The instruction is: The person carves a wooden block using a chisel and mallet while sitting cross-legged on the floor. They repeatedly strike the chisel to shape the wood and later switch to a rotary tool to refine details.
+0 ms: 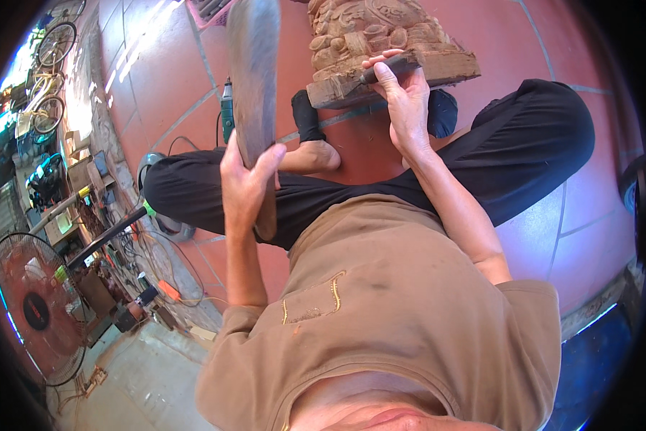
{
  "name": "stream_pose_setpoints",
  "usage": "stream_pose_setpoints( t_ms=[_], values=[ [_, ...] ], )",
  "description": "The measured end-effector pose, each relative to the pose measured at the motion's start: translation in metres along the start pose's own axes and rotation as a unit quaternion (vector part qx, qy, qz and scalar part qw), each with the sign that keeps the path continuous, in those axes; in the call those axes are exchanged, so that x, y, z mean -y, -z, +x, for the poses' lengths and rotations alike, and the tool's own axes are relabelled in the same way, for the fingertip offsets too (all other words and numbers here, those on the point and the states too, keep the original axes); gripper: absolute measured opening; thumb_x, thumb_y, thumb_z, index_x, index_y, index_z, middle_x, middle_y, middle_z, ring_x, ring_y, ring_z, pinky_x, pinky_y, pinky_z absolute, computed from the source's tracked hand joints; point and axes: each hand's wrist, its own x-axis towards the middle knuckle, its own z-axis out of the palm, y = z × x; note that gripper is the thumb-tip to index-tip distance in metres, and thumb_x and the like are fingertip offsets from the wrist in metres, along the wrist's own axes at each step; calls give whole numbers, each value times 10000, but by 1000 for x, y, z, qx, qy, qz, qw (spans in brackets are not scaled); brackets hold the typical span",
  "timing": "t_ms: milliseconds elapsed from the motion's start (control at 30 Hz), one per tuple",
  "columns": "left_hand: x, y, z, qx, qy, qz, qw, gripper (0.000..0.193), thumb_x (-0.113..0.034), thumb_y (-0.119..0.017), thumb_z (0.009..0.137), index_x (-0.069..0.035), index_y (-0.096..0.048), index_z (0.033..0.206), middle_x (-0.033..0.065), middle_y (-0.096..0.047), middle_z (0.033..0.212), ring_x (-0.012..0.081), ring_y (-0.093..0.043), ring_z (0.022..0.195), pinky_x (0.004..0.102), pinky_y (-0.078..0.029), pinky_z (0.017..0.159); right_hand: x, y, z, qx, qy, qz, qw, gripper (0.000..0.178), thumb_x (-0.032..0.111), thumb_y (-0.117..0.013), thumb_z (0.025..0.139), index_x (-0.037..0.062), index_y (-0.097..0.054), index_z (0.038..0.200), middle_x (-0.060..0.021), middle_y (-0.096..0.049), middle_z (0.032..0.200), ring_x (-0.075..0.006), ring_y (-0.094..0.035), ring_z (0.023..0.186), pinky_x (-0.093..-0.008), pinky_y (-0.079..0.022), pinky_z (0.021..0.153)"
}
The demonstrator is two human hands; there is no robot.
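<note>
My left hand [244,187] is wrapped round the narrow lower part of a long wooden club [254,79], held upright, its broad upper end blurred. In my right hand [409,115] is a dark, short hand tool [396,67], pinched between thumb and fingers, with a thin tip pointing left. That tool lies over the thick base of a wooden carving [373,36], which has rounded, ornate relief. The carving stands on the floor between my feet. Whether the tool's tip touches the wood I cannot tell.
A teal power tool [227,111] stands beside my left knee. At the top is a pink basket [211,13]. A standing fan [39,309], cables and assorted tools crowd the left side, with bicycles [56,47] farther off. Red tiles [157,79] cover the floor.
</note>
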Motion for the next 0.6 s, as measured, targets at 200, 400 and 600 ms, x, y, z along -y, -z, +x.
stream_pose_setpoints(
  t_ms=[200, 400, 600],
  values=[
    [-79, 2, 49, 123, -184, 208, 953, 492, -261, -777, 854, 16, -574, 1207, 102, -662, 856, 166, -647, 779, 336, -526, 699, -1, -4, -2, -4, 29, -10, 1000, 239, 68, -699, 941, 43, -573, 1142, -21, -681, 995, -87, -615, 965, -251, -489, 891],
    [-167, -65, 49, 138, -447, 351, 811, 488, -299, -730, 897, 20, -529, 1208, 140, -675, 840, 254, -660, 693, 375, -515, 651, -2, -2, -3, -11, 40, -6, 999, 239, 71, -699, 939, 30, -576, 1140, -28, -685, 1011, -88, -608, 958, -257, -482, 901],
    [-149, -63, 90, 309, -311, 529, 727, 609, -344, -737, 871, -12, -537, 1340, 231, -690, 949, 371, -670, 882, 432, -527, 820, -4, -1, -6, -9, 94, -134, 986, 196, 78, -697, 934, 15, -598, 1091, -53, -687, 1014, -115, -613, 959, -273, -482, 895]
  ],
)
